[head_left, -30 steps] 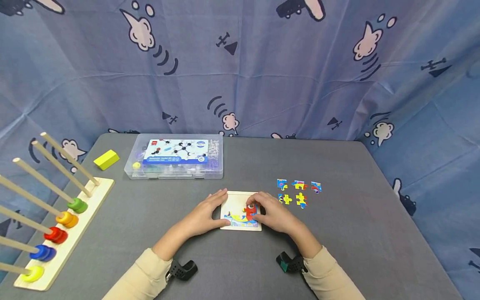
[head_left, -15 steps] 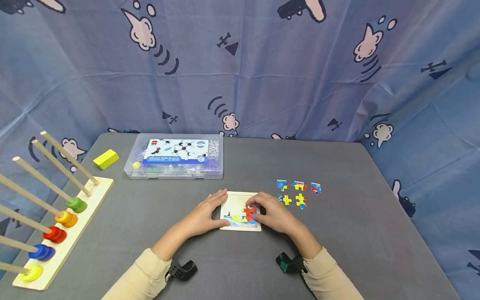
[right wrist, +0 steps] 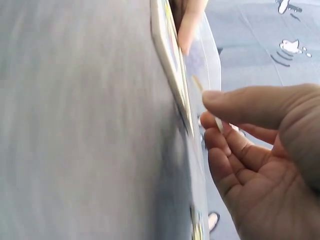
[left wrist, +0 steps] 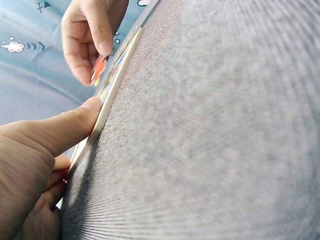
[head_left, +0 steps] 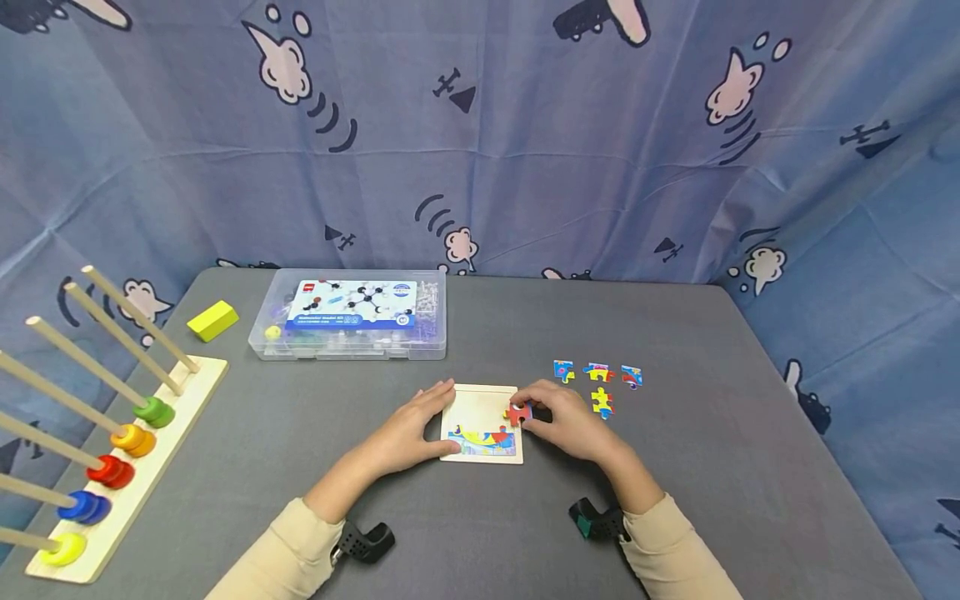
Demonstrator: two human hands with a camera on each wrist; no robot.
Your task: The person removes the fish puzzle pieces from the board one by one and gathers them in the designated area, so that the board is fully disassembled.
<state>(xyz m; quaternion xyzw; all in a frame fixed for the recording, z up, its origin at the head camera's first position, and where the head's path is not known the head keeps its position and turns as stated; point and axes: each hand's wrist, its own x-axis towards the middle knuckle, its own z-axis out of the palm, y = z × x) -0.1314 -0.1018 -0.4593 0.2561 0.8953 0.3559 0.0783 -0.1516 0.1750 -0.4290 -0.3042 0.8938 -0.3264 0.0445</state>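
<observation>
A small wooden puzzle tray lies on the table, its lower part filled with blue, yellow and red jigsaw pieces. My left hand holds the tray's left side, the thumb over the lower left corner and the fingers along the upper left edge. Between thumb and fingers, my right hand pinches a red jigsaw piece at the tray's right edge. The left wrist view shows this red piece tilted and raised above the tray. Edge-on, it appears as a thin strip in the right wrist view.
Several loose jigsaw pieces lie to the right, beyond my right hand. A clear plastic molecular model kit box stands at the back. Farther left are a yellow block and a pegged counting rack with coloured rings.
My right hand has moved right and slightly up with the red piece, off the lower right of the tray. It now covers one loose piece. The left hand has stayed put.
</observation>
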